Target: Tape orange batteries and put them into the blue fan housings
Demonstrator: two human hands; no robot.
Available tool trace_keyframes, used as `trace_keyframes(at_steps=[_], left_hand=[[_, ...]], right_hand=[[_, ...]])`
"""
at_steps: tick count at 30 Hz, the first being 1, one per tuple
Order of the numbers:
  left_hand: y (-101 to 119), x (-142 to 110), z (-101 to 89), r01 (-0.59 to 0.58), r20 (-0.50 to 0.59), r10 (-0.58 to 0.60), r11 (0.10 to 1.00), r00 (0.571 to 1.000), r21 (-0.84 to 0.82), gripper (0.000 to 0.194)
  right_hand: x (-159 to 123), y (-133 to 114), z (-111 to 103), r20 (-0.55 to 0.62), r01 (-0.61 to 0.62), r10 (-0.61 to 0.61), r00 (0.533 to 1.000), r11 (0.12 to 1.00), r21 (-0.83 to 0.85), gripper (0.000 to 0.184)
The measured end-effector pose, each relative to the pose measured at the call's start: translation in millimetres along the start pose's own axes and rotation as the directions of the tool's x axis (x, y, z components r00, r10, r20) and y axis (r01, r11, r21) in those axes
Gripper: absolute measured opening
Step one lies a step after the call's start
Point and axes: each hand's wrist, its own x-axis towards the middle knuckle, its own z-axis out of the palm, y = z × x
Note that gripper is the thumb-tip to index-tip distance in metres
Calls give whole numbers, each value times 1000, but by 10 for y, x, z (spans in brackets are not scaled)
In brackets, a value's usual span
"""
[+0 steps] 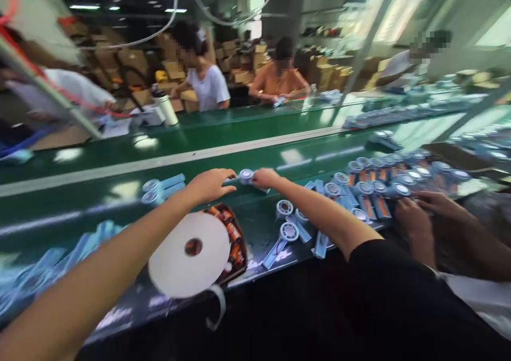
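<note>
Out over the green conveyor belt, my right hand (pixel 266 178) is closed at the side of a light blue handheld fan (pixel 246 176), whose round head faces up. Just left of that fan, my left hand (pixel 211 184) reaches in with fingers apart and nothing visible in them. Two more blue fans (pixel 159 188) lie on the belt beyond my left wrist. Below my forearms, a large white reel of tape (pixel 186 254) leans on a box of orange cylindrical batteries (pixel 236 238). Several fans, one with a round grille (pixel 289 231), lie near my right forearm.
At the right, a co-worker's hands (pixel 419 212) are among rows of fans with orange parts in their handles (pixel 382 206). Blue fan parts (pixel 59 260) are heaped at the left. Other people sit across the belt, near a white bottle (pixel 170 109) and stacked cartons (pixel 136 65).
</note>
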Motion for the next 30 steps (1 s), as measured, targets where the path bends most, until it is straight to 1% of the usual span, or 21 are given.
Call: trace_keyframes(at_steps=[2, 4, 5, 6, 7, 8, 9, 11, 14, 16, 18, 20, 22, 23, 24, 25, 26, 27, 28, 29, 30], left_hand=[[-89, -802, 29, -8, 36, 9, 1000, 999, -13, 44], [-45, -1603, 178, -68, 12, 68, 997, 998, 28, 56], [-1, -1941, 290, -77, -15, 79, 994, 997, 78, 66], [38, -2212, 414, -63, -43, 70, 989, 997, 137, 75], [67, -2407, 539, -33, -71, 48, 979, 996, 199, 78], [84, -2528, 654, 5, -94, 20, 967, 995, 254, 77], [94, -2580, 748, 43, -116, -9, 955, 993, 295, 74], [116, -2541, 862, 110, -156, -59, 934, 986, 341, 69], [165, -2373, 869, 155, -207, -87, 926, 975, 345, 68], [171, -2346, 818, 128, -232, -51, 935, 971, 330, 67], [143, -2438, 775, 65, -287, 22, 955, 958, 290, 68], [104, -2631, 770, 48, -411, 57, 970, 910, 240, 69], [88, -2871, 815, 95, -547, 23, 978, 837, 187, 69], [93, -2989, 854, 132, -591, -15, 979, 807, 156, 69], [108, -3096, 902, 180, -616, -70, 977, 785, 118, 68], [128, -3188, 955, 239, -629, -144, 969, 764, 68, 69], [152, -3263, 1011, 313, -636, -243, 950, 732, -2, 71], [175, -3320, 1067, 396, -634, -363, 913, 683, -97, 74], [195, -3361, 1122, 470, -616, -490, 857, 617, -211, 77], [213, -3389, 1173, 518, -583, -601, 790, 546, -329, 79], [227, -3405, 1221, 538, -543, -684, 724, 487, -431, 79]], right_hand=[[96, 119, 108, -90, 49, -41, 995, 995, 87, 26], [64, 155, 226, -179, 90, -61, 982, 984, 156, 19], [-18, 132, 284, -212, 113, -74, 974, 977, 181, 14], [-141, 81, 344, -234, 141, -93, 968, 969, 201, 10], [-293, 2, 408, -243, 170, -116, 963, 961, 217, 7], [-461, -99, 480, -241, 197, -141, 960, 953, 228, 8], [-633, -215, 559, -231, 222, -166, 959, 944, 244, 10], [-953, -456, 732, -219, 253, -191, 957, 918, 306, 17], [-1329, -735, 989, -238, 239, -142, 961, 860, 451, 28], [-1521, -853, 1134, -213, 174, -64, 975, 816, 551, 32], [-1679, -954, 1248, -143, 87, 8, 990, 756, 649, 34], [-1803, -1081, 1329, -36, 23, 6, 999, 667, 745, 45], [-1889, -1245, 1386, 75, 3, -110, 991, 581, 814, 65], [-1919, -1332, 1410, 110, 17, -193, 975, 556, 831, 66], [-1942, -1415, 1433, 121, 60, -288, 950, 549, 834, 59], [-1959, -1486, 1455, 119, 135, -395, 911, 556, 820, 47], [-1969, -1540, 1473, 115, 237, -510, 852, 573, 785, 40], [-1967, -1574, 1483, 131, 352, -619, 774, 593, 724, 38], [-1948, -1586, 1479, 176, 464, -708, 684, 608, 644, 37], [-1904, -1581, 1458, 236, 556, -765, 600, 610, 564, 34], [-1827, -1562, 1414, 288, 618, -788, 545, 609, 497, 29]])
